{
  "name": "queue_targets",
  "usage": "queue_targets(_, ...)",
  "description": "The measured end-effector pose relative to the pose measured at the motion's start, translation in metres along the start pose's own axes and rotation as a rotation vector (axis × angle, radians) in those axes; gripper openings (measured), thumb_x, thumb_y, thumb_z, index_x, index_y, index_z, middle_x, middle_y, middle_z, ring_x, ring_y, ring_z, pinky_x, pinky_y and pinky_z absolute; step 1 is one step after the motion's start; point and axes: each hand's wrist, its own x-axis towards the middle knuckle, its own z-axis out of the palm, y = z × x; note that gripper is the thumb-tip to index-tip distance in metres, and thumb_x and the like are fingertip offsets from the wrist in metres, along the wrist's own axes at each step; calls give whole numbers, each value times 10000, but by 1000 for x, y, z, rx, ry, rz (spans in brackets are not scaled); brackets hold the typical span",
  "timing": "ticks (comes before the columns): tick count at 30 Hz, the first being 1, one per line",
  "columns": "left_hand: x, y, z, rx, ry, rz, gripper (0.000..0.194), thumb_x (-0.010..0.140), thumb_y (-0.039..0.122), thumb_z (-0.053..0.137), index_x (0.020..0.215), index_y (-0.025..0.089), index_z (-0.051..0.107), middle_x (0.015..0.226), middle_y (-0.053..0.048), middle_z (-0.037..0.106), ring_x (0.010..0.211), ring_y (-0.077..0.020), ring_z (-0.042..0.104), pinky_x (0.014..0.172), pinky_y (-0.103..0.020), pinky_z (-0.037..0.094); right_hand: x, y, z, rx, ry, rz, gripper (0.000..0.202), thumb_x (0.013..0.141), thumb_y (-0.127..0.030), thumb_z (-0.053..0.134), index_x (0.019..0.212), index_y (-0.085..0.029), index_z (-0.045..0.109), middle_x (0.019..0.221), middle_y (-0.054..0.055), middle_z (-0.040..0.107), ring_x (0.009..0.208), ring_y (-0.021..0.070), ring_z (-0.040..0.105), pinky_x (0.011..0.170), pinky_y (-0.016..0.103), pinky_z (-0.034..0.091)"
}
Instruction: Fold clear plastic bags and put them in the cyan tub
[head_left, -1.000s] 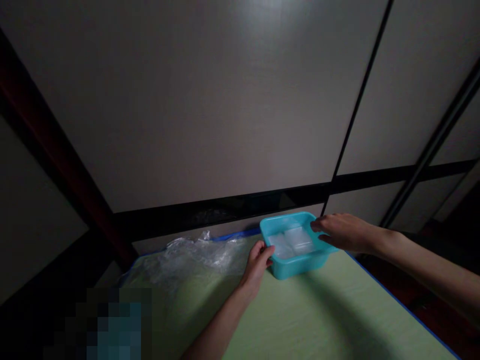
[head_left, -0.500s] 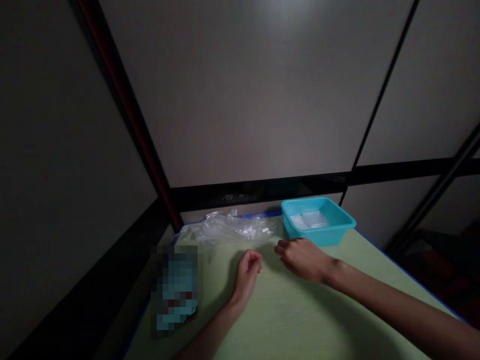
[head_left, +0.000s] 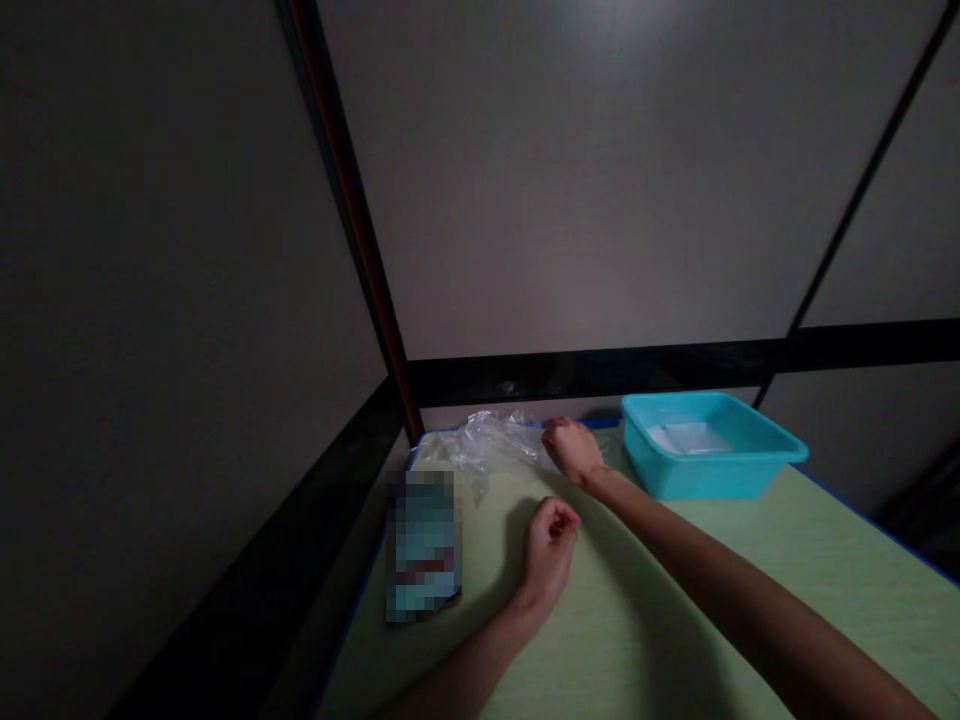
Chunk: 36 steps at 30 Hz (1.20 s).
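Observation:
Crumpled clear plastic (head_left: 491, 440), like thin bags, lies along the far edge of the green-covered table (head_left: 600, 640). My right hand (head_left: 574, 452) reaches to its right end, back of the hand up, fingers bent down. The fingertips are hidden, so I cannot see whether they pinch any plastic. Closer to me, my left hand (head_left: 551, 550) rests over the table with its fingers curled toward the thumb and nothing visible inside. To the right of both hands stands a turquoise plastic basin (head_left: 712, 475) with flat white, translucent packets (head_left: 690, 437) inside.
At the left edge lies a pixelated phone-shaped object (head_left: 424, 550). Behind the table rises a pale panelled wall (head_left: 570, 200) with a black band (head_left: 517, 380). A dark-trimmed panel (head_left: 300, 530) stands close on the left.
My right hand has moved away from in front of the basin, left and farther out to the plastic. The left hand remains curled. The view has turned left, shifting everything rightward.

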Motion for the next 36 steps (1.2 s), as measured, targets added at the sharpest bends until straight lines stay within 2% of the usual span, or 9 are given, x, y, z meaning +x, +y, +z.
queue_targets(4,1,0,0,-15,-1,-7,103,588,79,461,565,177,483,569,18,458,596,-136,439,583,-235,332,7,1,-1,69,30,-13,219,811,-228,469,970,-137,589,1139,132,539,1087,241,440,869,338,345)
queue_targets(7,1,0,1,-28,1,-10,109,579,72,461,564,176,492,567,19,464,600,-136,447,583,-233,334,5,-1,3,145,28,-31,134,724,-215,582,832,-157,637,1145,112,547,1087,261,441,874,357,343)
queue_targets(9,1,0,1,-37,7,-13,118,565,63,458,557,176,494,558,23,464,594,-133,450,579,-228,335,4,-1,3,215,55,-19,98,734,-159,549,721,-153,646,1098,113,579,1052,260,474,865,363,350)
queue_targets(15,3,0,-1,-78,69,-4,121,548,67,464,595,175,488,594,23,473,616,-129,466,599,-222,347,4,7,-25,539,292,56,189,806,-240,453,797,-148,619,1081,113,581,977,222,530,846,359,380)
queue_targets(21,11,0,-10,-146,138,3,236,601,139,519,833,182,502,832,-10,540,758,-145,511,691,-240,375,-50,13,-39,916,353,45,240,741,-409,536,691,-175,510,780,38,636,727,161,592,638,283,455)
queue_targets(23,13,-1,-11,-182,105,4,303,618,171,529,919,187,504,925,-24,554,827,-155,523,743,-252,383,-75,16,-33,1261,306,75,258,669,-376,633,651,-189,456,655,-14,596,597,120,550,556,239,424)
queue_targets(26,13,-1,-9,-228,34,-13,321,647,232,521,965,193,525,991,-32,571,910,-172,525,795,-265,383,-104,23,-21,1528,198,153,298,657,-381,649,655,-201,411,717,-11,606,593,113,528,529,222,396)
queue_targets(31,7,6,-5,-193,-40,-49,213,635,309,617,790,163,608,835,-32,612,822,-177,543,757,-262,395,-124,33,-6,1650,182,244,339,658,-435,623,638,-216,365,907,33,629,737,179,575,631,289,424)
queue_targets(36,4,14,-3,-99,-14,13,181,597,318,663,581,147,607,684,-8,541,683,-139,489,633,-213,380,-132,42,1,1642,166,240,283,675,-432,569,654,-222,381,948,56,627,854,224,571,751,354,402)
